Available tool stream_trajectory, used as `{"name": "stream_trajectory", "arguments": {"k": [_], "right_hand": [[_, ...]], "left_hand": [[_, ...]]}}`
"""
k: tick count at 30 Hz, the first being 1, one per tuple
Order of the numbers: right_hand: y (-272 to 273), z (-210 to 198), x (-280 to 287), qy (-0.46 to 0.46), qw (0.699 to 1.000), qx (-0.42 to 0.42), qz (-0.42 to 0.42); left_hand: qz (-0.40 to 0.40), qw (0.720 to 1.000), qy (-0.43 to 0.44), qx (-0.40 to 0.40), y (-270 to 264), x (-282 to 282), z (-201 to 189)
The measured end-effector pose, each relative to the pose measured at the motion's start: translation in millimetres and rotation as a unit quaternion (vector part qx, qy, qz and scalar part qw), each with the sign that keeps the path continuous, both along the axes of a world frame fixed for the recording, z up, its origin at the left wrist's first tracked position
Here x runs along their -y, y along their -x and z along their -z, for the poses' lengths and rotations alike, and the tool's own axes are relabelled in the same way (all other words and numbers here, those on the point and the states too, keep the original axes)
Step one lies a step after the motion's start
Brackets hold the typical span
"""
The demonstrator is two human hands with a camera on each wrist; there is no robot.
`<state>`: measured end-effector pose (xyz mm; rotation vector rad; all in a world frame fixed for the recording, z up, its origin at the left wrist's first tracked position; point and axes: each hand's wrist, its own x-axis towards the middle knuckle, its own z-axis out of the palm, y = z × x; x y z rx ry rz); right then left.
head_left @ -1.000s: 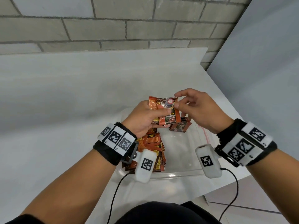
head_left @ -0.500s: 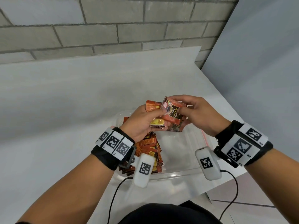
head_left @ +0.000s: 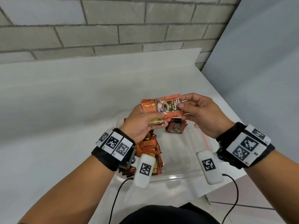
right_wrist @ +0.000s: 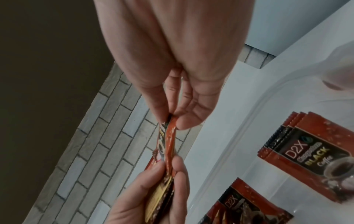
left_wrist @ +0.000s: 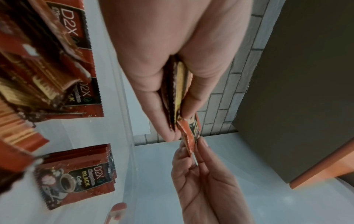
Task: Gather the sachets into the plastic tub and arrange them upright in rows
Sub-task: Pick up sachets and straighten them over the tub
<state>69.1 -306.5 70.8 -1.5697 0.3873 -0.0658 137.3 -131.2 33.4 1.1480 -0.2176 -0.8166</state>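
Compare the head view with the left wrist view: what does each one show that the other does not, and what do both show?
Only the head view shows the printed front of the sachet pinched by the right hand, both wristbands, and the row of sachets under the left forearm. Only the left wrist view shows the edge-on stack in the left hand and a brown panel. Both show the clear tub, a flat small pile inside it, and the brick wall.

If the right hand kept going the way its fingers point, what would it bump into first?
Probably the left hand and its bundle of sachets, since the right hand points left while pinching the front sachet.
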Motion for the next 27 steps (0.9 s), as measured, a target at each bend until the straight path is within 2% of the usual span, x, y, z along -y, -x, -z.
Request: {"name": "stream_trajectory", "arguments": {"k": [6,8,10,12,15,18,27], "right_hand": [[-1,-5,9,0.037,0.999,-0.008,-0.005],[-2,-10,17,0.080,0.997,-0.016,-0.005],[-2,-14,25,0.167,0.984,-0.044,-0.045],[-2,-14,30,0.279,0.951,-0.086,-0.104],[-4,-5,29,0.429,0.871,-0.143,-0.190],[-9,7,21,0.514,0.803,-0.166,-0.251],[-24,25,7,0.608,0.709,-0.227,-0.276]], "left_hand": [[-0.001,1.000,-0.014,-0.008,-2,-3,0],[-0.031,0.999,-0.022,-0.027,-6,-4,1],[-0.060,0.996,-0.029,-0.052,-10,-6,2],[-0.067,0.995,-0.039,-0.064,-11,-7,4],[-0.058,0.995,-0.041,-0.067,-10,-5,5],[-0.048,0.996,-0.041,-0.062,-8,-4,5],[-0.049,0.996,-0.043,-0.053,-10,-10,3]]}}
